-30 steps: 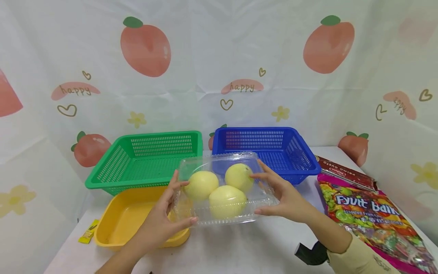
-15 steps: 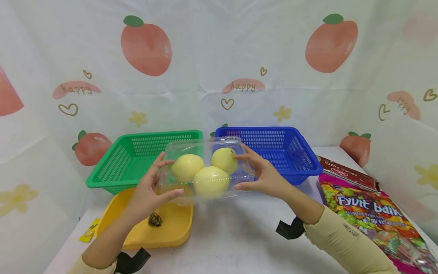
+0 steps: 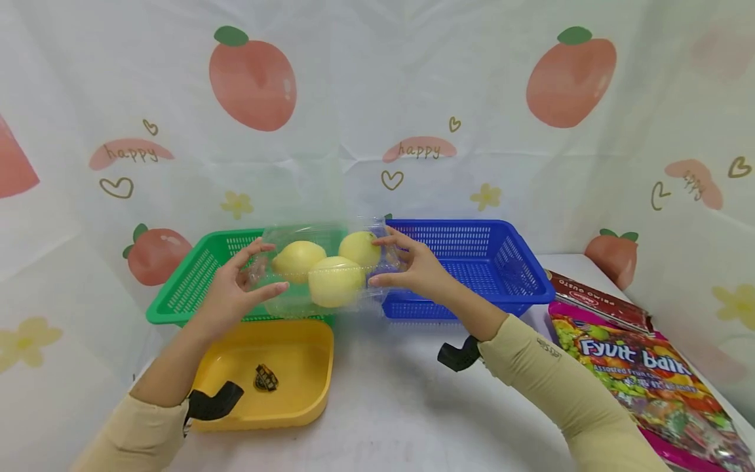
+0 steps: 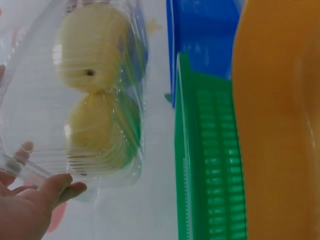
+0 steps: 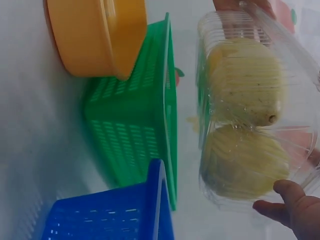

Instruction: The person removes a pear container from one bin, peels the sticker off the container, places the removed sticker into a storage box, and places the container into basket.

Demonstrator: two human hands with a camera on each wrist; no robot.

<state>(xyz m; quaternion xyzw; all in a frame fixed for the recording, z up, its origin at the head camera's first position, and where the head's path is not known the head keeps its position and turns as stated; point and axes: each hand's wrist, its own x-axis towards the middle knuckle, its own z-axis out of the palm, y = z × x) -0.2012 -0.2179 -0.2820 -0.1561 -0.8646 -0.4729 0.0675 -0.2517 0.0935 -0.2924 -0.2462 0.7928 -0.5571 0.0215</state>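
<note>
A clear plastic clamshell box [image 3: 291,303] holding three pale yellow round fruits [image 3: 336,280] is held up in front of the green basket [image 3: 194,288], its right side overlapping the blue basket [image 3: 472,275] in the head view. My left hand [image 3: 230,292] grips its left end, thumb in front and fingers behind. At the other end, my right hand [image 3: 415,269] grips the box likewise. Both wrist views show the box raised above the baskets' rims; the left wrist view shows the left hand [image 4: 30,210] pinching an edge. The box hides part of the green basket's inside.
A yellow tub [image 3: 295,400] with a dark label inside stands before the green basket. At the right lie a candy bag [image 3: 643,373] and a dark red packet [image 3: 596,299]. A printed cloth [image 3: 366,85] hangs behind.
Both hands have carried the box of fruits leftward and away from me, from over the table's middle to the green basket. The yellow tub has come into fuller view.
</note>
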